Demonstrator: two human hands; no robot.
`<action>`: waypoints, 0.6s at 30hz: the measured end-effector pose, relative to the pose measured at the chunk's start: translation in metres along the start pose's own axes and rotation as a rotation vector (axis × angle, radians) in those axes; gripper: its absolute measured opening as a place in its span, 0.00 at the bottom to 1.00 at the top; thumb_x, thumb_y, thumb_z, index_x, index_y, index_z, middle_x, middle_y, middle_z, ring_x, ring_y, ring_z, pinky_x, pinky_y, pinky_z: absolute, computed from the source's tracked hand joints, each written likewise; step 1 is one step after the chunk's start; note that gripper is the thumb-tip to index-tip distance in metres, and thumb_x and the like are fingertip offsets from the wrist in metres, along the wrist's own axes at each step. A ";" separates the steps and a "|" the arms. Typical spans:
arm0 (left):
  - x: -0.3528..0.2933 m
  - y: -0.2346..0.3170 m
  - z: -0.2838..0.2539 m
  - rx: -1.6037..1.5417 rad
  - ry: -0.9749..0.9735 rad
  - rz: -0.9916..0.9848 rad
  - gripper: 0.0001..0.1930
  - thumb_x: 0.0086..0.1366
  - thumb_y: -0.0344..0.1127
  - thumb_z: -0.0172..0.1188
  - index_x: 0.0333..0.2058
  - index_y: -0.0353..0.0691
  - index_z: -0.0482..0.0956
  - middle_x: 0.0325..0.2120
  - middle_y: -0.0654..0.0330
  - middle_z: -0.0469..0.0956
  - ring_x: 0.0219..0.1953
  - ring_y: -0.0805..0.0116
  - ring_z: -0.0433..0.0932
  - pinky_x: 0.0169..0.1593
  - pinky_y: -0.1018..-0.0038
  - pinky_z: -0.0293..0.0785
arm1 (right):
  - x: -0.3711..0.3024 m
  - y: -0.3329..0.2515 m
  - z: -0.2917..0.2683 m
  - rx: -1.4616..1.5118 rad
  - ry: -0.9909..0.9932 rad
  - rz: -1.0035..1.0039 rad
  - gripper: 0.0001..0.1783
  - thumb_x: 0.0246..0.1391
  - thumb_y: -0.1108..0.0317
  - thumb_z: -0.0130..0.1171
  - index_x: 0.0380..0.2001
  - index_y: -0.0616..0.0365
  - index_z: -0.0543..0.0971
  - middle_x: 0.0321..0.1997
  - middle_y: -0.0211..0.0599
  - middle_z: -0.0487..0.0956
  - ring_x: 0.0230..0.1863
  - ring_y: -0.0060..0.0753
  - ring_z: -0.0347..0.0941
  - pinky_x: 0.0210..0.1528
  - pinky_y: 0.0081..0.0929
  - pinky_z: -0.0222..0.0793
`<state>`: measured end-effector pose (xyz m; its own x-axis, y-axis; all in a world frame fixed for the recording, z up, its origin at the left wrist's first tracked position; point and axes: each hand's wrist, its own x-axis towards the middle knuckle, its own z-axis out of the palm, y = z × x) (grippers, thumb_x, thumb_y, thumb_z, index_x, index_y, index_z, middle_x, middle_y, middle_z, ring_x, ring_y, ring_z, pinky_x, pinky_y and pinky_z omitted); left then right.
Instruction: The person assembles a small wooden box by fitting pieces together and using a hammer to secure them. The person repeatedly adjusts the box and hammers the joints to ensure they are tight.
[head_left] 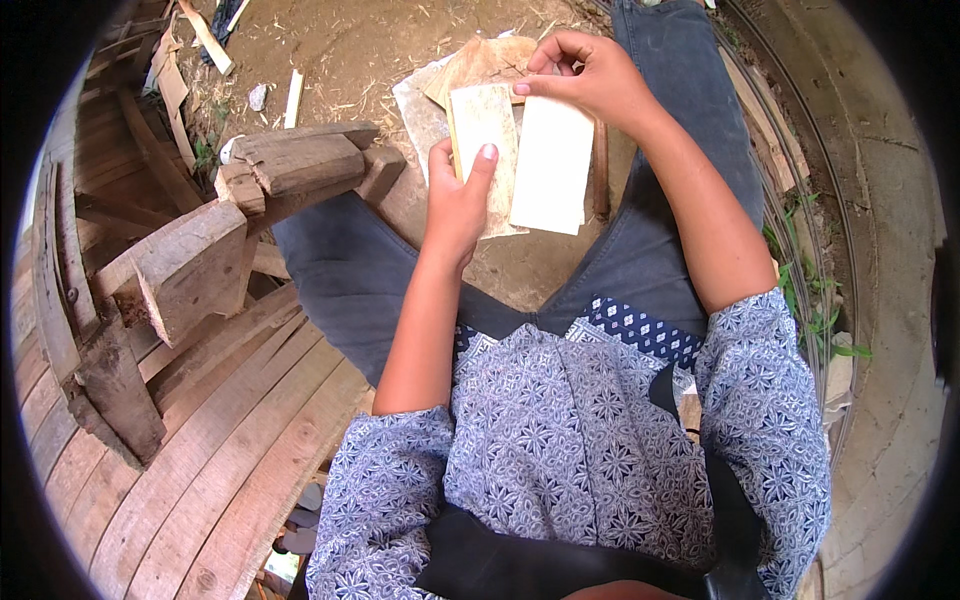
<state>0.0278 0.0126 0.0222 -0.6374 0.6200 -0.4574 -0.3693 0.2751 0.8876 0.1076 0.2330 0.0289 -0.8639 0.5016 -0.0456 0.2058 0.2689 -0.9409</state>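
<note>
My left hand (460, 210) is closed round the lower left side of a pale, speckled rectangular piece (485, 125), thumb on its face and fingers behind. Beside it on the right hangs a bright white rectangular sheet (552, 170) whose lower edge shows more than one layer. The two look like halves of an open paper pad, though whether they join is unclear. My right hand (590, 80) pinches the white sheet's top edge between thumb and fingers. Both pieces are held up between my spread knees, above the ground.
Behind the sheets a thin brown wooden piece (478, 68) lies on a greyish sheet (412, 95). A brown stick (600, 170) is by my right thigh. Rough timber blocks (300, 165) and a plank platform (220, 450) stand on my left. Wood shavings litter the dirt ground (370, 50).
</note>
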 end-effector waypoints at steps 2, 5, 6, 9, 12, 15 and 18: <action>-0.004 0.005 0.000 0.002 -0.007 -0.027 0.32 0.67 0.38 0.66 0.58 0.29 0.58 0.48 0.49 0.75 0.49 0.68 0.76 0.52 0.73 0.75 | 0.000 0.000 -0.001 0.026 -0.020 0.016 0.15 0.47 0.62 0.78 0.32 0.57 0.82 0.26 0.18 0.77 0.28 0.09 0.68 0.29 0.12 0.64; -0.005 0.018 0.002 0.064 -0.052 -0.054 0.37 0.61 0.36 0.72 0.58 0.29 0.57 0.48 0.48 0.75 0.48 0.66 0.77 0.51 0.72 0.77 | 0.007 0.015 -0.001 0.115 -0.037 0.035 0.15 0.48 0.64 0.78 0.32 0.59 0.82 0.27 0.20 0.79 0.28 0.09 0.70 0.29 0.11 0.66; -0.005 0.021 0.002 0.089 -0.074 -0.073 0.38 0.59 0.35 0.74 0.58 0.29 0.57 0.48 0.47 0.75 0.48 0.65 0.78 0.51 0.72 0.77 | 0.009 0.018 0.001 0.147 -0.046 0.034 0.14 0.48 0.64 0.78 0.32 0.59 0.82 0.27 0.21 0.80 0.28 0.09 0.71 0.29 0.11 0.66; -0.008 0.023 0.004 0.112 -0.108 -0.087 0.41 0.55 0.34 0.77 0.57 0.28 0.56 0.48 0.47 0.75 0.48 0.64 0.79 0.50 0.72 0.79 | 0.009 0.021 0.007 0.173 -0.032 0.037 0.14 0.49 0.64 0.77 0.31 0.60 0.82 0.27 0.23 0.80 0.28 0.10 0.71 0.29 0.11 0.67; -0.010 0.017 0.008 0.065 -0.081 -0.065 0.41 0.53 0.32 0.77 0.57 0.28 0.56 0.48 0.47 0.75 0.48 0.64 0.79 0.50 0.72 0.79 | 0.006 0.021 0.019 0.164 0.055 0.050 0.14 0.51 0.62 0.76 0.30 0.59 0.81 0.26 0.22 0.79 0.29 0.10 0.71 0.31 0.13 0.68; -0.011 0.007 0.010 0.048 -0.036 -0.031 0.41 0.53 0.31 0.77 0.57 0.28 0.56 0.48 0.48 0.74 0.48 0.64 0.79 0.50 0.72 0.79 | 0.006 0.028 0.030 0.159 0.229 0.053 0.16 0.54 0.58 0.73 0.34 0.59 0.82 0.29 0.23 0.78 0.32 0.13 0.72 0.35 0.16 0.70; -0.009 0.006 0.011 0.057 0.055 0.032 0.41 0.53 0.30 0.77 0.57 0.28 0.56 0.48 0.47 0.74 0.48 0.64 0.78 0.50 0.72 0.79 | 0.007 0.029 0.032 0.165 0.452 -0.016 0.20 0.57 0.54 0.70 0.42 0.58 0.83 0.36 0.26 0.78 0.37 0.16 0.71 0.39 0.18 0.70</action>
<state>0.0387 0.0163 0.0322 -0.6854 0.5881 -0.4293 -0.3096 0.2983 0.9029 0.0928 0.2178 -0.0099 -0.5724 0.8155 0.0856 0.0869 0.1641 -0.9826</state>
